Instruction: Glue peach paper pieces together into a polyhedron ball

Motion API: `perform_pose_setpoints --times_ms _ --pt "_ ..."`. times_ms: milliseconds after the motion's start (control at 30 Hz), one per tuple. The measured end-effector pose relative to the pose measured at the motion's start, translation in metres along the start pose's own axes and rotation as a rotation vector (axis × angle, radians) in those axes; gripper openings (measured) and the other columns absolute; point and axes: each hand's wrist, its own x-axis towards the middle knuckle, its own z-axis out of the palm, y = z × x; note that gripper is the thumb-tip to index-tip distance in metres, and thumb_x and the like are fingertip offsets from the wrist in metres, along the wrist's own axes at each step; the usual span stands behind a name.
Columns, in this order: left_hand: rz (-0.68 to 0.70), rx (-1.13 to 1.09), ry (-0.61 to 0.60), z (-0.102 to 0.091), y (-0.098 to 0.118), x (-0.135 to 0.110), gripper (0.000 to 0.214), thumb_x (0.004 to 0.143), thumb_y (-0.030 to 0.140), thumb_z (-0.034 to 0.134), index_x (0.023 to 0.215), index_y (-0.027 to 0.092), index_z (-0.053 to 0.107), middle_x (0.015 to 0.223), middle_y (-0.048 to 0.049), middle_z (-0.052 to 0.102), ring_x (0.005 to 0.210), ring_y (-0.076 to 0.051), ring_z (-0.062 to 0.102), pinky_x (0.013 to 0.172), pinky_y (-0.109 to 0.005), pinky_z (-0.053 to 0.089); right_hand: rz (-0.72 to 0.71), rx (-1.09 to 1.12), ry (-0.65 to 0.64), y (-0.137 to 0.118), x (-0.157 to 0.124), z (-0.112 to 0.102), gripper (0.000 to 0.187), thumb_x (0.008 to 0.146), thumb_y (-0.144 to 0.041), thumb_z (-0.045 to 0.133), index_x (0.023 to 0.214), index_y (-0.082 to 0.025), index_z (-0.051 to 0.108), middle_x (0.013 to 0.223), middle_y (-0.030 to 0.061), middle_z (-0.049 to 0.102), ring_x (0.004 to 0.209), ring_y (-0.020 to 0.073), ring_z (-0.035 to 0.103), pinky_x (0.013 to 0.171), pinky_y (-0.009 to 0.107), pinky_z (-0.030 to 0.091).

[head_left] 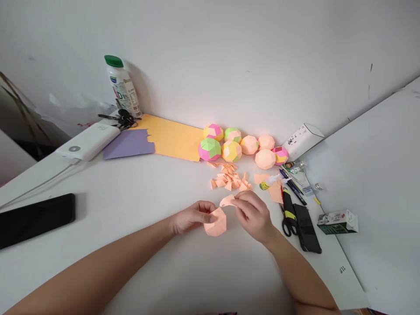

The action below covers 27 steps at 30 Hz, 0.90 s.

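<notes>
Peach polyhedron (217, 226) sits in the pinched fingers of your left hand (193, 217), over the counter (141, 271); the fingers of your right hand (254, 214) hold a peach paper piece (225, 201) just beside it.

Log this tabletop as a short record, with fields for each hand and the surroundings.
Left hand: holds a peach faceted paper shape
Right hand: pinches a peach paper strip near it; contact unclear
Beyond the hands: pile of small peach pieces
By the wall: eight faceted paper balls, several multicolored
Right side: scissors, black phone
Left side: purple sheet, green-capped bottle
</notes>
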Motion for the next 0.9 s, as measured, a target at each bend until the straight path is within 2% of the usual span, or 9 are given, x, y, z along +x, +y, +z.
perform_pose_setpoints --times_ms 100,200,400,600,800,900 --pt "0.006 -0.029 0.006 0.000 0.000 0.000 0.017 0.062 0.024 0.072 0.066 0.014 0.059 0.063 -0.0021 0.063 0.058 -0.014 0.056 0.058 -0.028 0.043 -0.101 -0.114 0.049 -0.001 -0.004 0.012 0.035 0.083 -0.004 0.045 0.108 -0.024 0.057 0.075 0.0039 0.054 0.083 0.0197 0.060 0.069 0.035 0.053" --pt "0.012 -0.050 0.005 0.001 0.001 0.000 0.016 0.063 0.023 0.072 0.066 0.014 0.059 0.064 -0.0021 0.063 0.059 -0.014 0.057 0.059 -0.028 0.043 -0.146 -0.122 0.095 0.000 -0.005 0.019 0.039 0.083 -0.002 0.045 0.114 -0.024 0.054 0.075 0.0034 0.052 0.091 0.0212 0.060 0.072 0.035 0.054" --pt "0.015 -0.114 0.020 0.001 0.001 0.001 0.018 0.062 0.021 0.071 0.060 0.014 0.054 0.061 -0.0011 0.061 0.056 -0.014 0.055 0.056 -0.027 0.042 -0.318 -0.133 0.117 0.007 -0.007 0.020 0.040 0.079 0.002 0.051 0.113 -0.017 0.054 0.079 0.0050 0.054 0.093 0.0214 0.059 0.070 0.034 0.056" --pt "0.024 -0.133 0.010 -0.002 -0.001 0.001 0.015 0.063 0.018 0.069 0.061 0.014 0.055 0.061 -0.0021 0.060 0.056 -0.014 0.054 0.055 -0.027 0.041 -0.569 -0.279 0.105 0.007 -0.003 0.013 0.027 0.073 0.005 0.057 0.091 -0.014 0.062 0.077 0.0047 0.054 0.095 0.0229 0.058 0.073 0.036 0.058" --pt "0.011 -0.132 0.017 -0.003 -0.002 0.002 0.015 0.062 0.019 0.069 0.063 0.014 0.055 0.063 -0.0027 0.060 0.057 -0.014 0.055 0.055 -0.027 0.042 -0.616 -0.316 0.124 0.005 -0.001 0.014 0.023 0.074 0.004 0.057 0.080 -0.018 0.062 0.079 0.0034 0.054 0.094 0.0207 0.059 0.073 0.035 0.059" --pt "0.018 -0.115 0.003 -0.003 -0.001 0.002 0.014 0.063 0.019 0.068 0.063 0.013 0.055 0.064 -0.0034 0.061 0.058 -0.015 0.055 0.055 -0.027 0.042 -0.636 -0.348 0.140 0.005 -0.001 0.015 0.019 0.074 0.003 0.058 0.079 -0.015 0.062 0.079 0.0036 0.054 0.092 0.0197 0.059 0.070 0.033 0.060"
